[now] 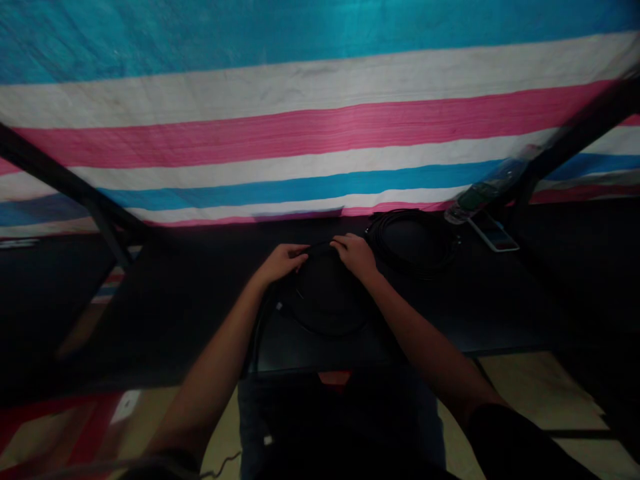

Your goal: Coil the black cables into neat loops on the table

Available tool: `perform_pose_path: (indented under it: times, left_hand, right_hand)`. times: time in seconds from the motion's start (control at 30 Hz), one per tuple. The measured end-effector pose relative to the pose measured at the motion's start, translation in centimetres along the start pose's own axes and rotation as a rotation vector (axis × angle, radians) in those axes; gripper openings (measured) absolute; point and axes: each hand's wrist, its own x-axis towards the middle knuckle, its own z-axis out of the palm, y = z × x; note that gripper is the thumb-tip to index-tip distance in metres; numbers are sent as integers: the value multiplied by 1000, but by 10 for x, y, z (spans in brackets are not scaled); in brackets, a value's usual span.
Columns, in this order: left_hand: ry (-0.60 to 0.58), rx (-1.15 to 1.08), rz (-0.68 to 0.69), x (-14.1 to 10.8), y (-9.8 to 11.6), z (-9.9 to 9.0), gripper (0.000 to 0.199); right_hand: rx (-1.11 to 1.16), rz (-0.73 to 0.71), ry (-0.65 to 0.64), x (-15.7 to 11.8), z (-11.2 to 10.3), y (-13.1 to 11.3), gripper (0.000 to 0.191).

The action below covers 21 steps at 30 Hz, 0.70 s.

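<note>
Both hands grip a black cable (pixel 320 244) that curves into a loose loop on the dark table. My left hand (pixel 284 261) has its fingers pinched around the cable at the loop's upper left. At the upper right, my right hand (pixel 354 253) is closed on the same cable. A cable end with a pale metal plug (pixel 279 307) lies inside the lower left of the loop. Another length of cable hangs down past the table's front edge on the left. Just right of my right hand lies a coiled black cable (pixel 417 267).
A clear plastic bottle (pixel 483 193) with a green label leans at the back right, beside a phone (pixel 494 231) lying on the black table (pixel 195 320). Dark metal struts (pixel 107 227) rise at both sides. A striped plastic sheet (pixel 310 140) hangs behind.
</note>
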Motion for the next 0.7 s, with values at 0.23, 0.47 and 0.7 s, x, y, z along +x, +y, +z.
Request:
perform_pose_path:
  times: [0.23, 0.47, 0.7]
  left_hand:
    - [57, 43, 21, 3, -8, -7, 45]
    - [218, 353, 134, 2, -6, 8, 40]
    - [141, 383, 185, -1, 1, 8, 36]
  right_hand:
    - [-37, 155, 139, 3, -9, 24, 29]
    - [-56, -89, 50, -1, -1, 11, 50]
    - [-41, -32, -6, 3, -1, 10, 32]
